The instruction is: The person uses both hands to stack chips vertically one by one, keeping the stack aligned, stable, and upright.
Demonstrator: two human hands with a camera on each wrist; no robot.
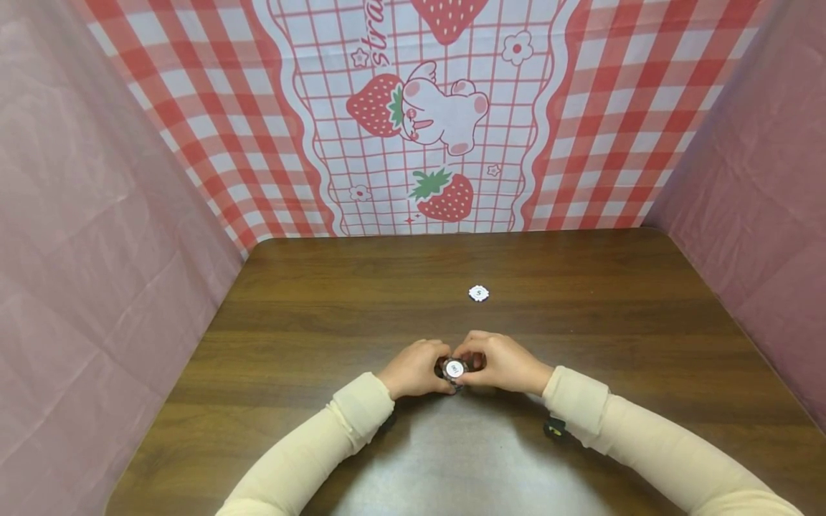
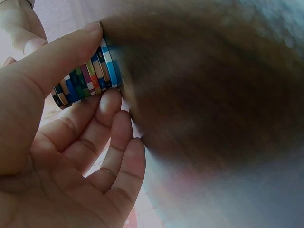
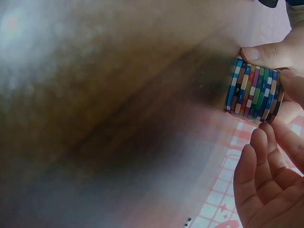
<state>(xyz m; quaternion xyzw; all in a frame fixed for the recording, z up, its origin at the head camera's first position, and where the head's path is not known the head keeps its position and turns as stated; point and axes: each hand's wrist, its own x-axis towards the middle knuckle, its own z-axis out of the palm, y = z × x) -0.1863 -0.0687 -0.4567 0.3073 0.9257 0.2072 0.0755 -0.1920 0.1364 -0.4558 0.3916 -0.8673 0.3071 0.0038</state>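
Observation:
A stack of poker chips (image 1: 454, 368) in several colours stands on the table, with a dark-edged chip marked in the white centre on top. My left hand (image 1: 416, 368) grips the stack from the left, thumb and fingertips around its sides. From the right, my right hand (image 1: 508, 364) pinches near the top of the stack between thumb and fingers. Striped edges of the chips (image 3: 254, 90) show in the right wrist view, and the left wrist view shows the same stack (image 2: 88, 78) between the fingers. Farther back, a single white poker chip (image 1: 479, 293) lies flat.
The brown wooden table (image 1: 290, 301) has pink cloth (image 1: 116, 179) at the left and right. A red-and-white checked cloth (image 1: 594, 129) with strawberries hangs at its far edge. Both wrists carry dark devices under the cuffs.

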